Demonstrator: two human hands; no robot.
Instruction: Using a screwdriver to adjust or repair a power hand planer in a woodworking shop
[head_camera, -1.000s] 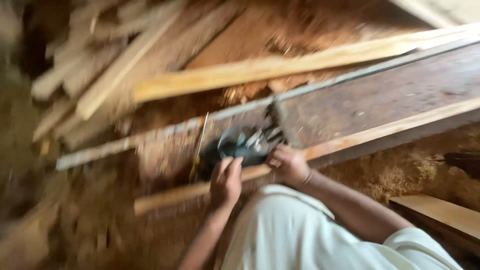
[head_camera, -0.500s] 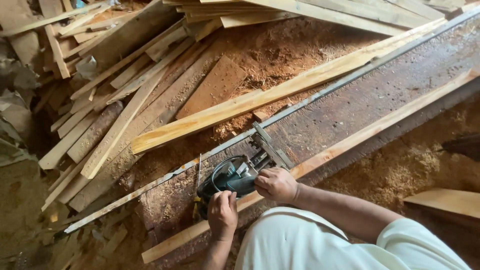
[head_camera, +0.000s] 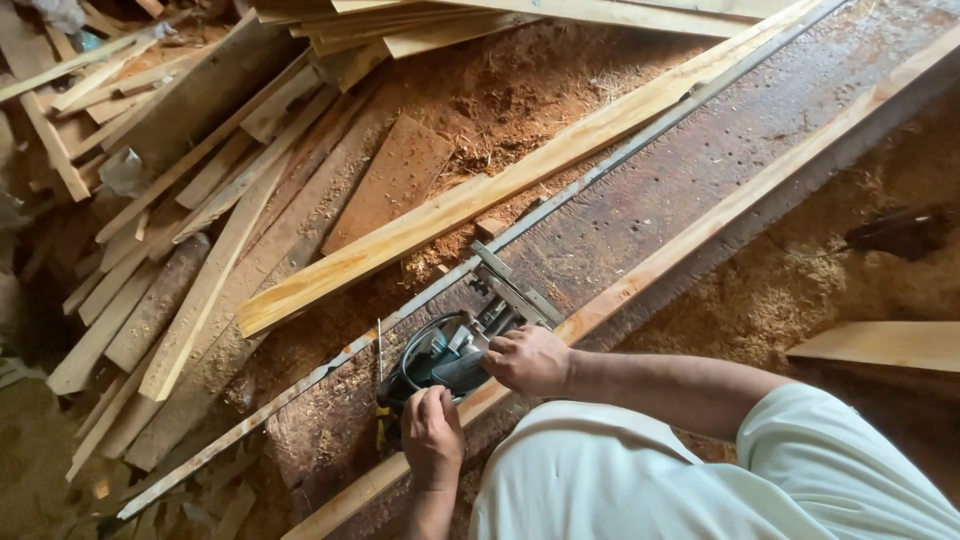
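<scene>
The person bends over a long, dark, weathered plank (head_camera: 700, 190) that runs on a slant from the lower left of the view up to the upper right corner. Both hands are on a handheld circular saw (head_camera: 452, 352) that sits on the plank's lower end, close to its near edge.

The right hand (head_camera: 528, 360) comes in from the right on a bare forearm lying almost level across the view, the wrist straight. Its fingers are curled shut over the top of the saw body, knuckles up, so the hand covers the handle and the grip itself is hidden. The left hand (head_camera: 432, 435) reaches up from the bottom edge of the view, forearm nearly upright. It is closed too, fingertips pinched on the rear of the saw housing where a dark cable loops out; exactly which part it holds cannot be made out.

The saw's metal base plate (head_camera: 515, 290) points up the plank, lying flat on the wood. A pale strip of wood (head_camera: 720, 215) runs along the plank's near edge, just beside the saw, and a thin metal rail (head_camera: 600, 175) runs along the far edge. Beyond the rail a pale board (head_camera: 480, 195) lies nearly parallel on sawdust (head_camera: 500, 90). A heap of offcut boards (head_camera: 170, 200) fills the left side. The person's light shirt (head_camera: 650, 480) fills the bottom right corner.
</scene>
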